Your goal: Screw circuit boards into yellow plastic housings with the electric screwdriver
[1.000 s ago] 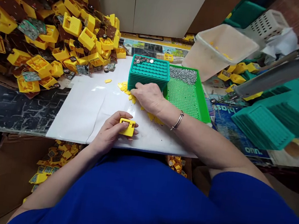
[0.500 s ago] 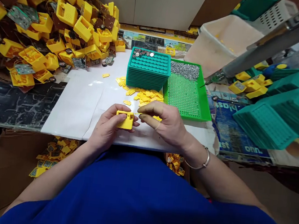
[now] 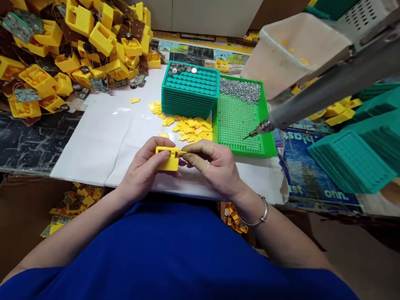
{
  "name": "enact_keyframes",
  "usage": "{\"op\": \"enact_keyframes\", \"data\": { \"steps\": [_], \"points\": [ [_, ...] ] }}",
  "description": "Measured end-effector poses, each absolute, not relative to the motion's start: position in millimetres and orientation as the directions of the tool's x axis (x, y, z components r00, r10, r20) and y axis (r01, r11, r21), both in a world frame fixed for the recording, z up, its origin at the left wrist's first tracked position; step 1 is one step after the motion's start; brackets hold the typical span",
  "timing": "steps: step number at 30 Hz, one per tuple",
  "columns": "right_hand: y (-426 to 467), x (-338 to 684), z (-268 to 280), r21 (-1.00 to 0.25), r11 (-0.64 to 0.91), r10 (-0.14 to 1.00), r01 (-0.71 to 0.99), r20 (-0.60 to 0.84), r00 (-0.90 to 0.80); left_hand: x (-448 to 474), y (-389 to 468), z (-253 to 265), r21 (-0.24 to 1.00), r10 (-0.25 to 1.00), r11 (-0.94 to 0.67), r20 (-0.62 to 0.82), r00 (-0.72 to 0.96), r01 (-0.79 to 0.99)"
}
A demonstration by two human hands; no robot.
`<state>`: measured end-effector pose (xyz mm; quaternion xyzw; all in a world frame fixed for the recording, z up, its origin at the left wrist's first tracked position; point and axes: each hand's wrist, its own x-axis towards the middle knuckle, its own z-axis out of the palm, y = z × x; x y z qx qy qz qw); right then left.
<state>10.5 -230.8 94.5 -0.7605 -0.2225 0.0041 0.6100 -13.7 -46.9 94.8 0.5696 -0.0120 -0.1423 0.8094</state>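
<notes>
My left hand (image 3: 148,162) is closed around a small yellow plastic housing (image 3: 168,164), its thumb pressed on the near face. Near its upper right corner the housing has a small opening. In my right hand (image 3: 215,164), thumb and forefinger pinch a small flat yellow piece (image 3: 182,153), whose tip meets that corner; whether it is inside the opening I cannot tell. Some fingertips wear tan covers. Just beyond the hands lies a heap of similar flat yellow pieces (image 3: 193,129) on white paper (image 3: 98,132).
A stack of teal trays (image 3: 190,97) carries small round metal parts. Right of it, a green basket (image 3: 271,146) holds screws (image 3: 242,90); a power screwdriver (image 3: 272,122) hangs over it. Yellow housings with circuit boards (image 3: 100,38) pile up at left. More teal trays (image 3: 355,159) stand right.
My right hand has brought the flat yellow piece left, up to the housing's corner. The screwdriver now hangs lower and nearer over the green basket. The view has shifted slightly.
</notes>
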Motion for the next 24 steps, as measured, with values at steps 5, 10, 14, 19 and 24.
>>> {"op": "enact_keyframes", "data": {
  "steps": [5, 10, 14, 19, 24],
  "points": [
    [-233.0, 7.0, 90.5, -0.852, -0.253, 0.337, 0.459, 0.367, 0.867, -11.9, -48.8, 95.8, 0.909, -0.256, 0.341, -0.154, 0.954, 0.238],
    [-238.1, 10.8, 86.5, -0.493, -0.411, 0.538, 0.767, 0.549, 0.640, -10.8, -49.8, 94.0, 0.900, -0.286, 0.319, -0.208, 0.936, 0.297],
    [-242.9, 18.9, 85.1, -0.191, -0.435, 0.709, 0.880, 0.529, 0.466, -5.3, -50.5, 93.3, 0.809, -0.365, 0.347, -0.350, 0.863, 0.475],
    [-242.8, 20.5, 87.3, -0.487, -0.444, 0.543, 0.752, 0.522, 0.658, -1.7, -49.3, 92.7, 0.802, -0.285, 0.404, -0.346, 0.894, 0.439],
    [-238.4, 15.0, 86.2, -0.472, -0.440, 0.566, 0.764, 0.515, 0.644, -4.3, -47.5, 90.5, 0.842, -0.288, 0.376, -0.291, 0.912, 0.387]
  ]
}}
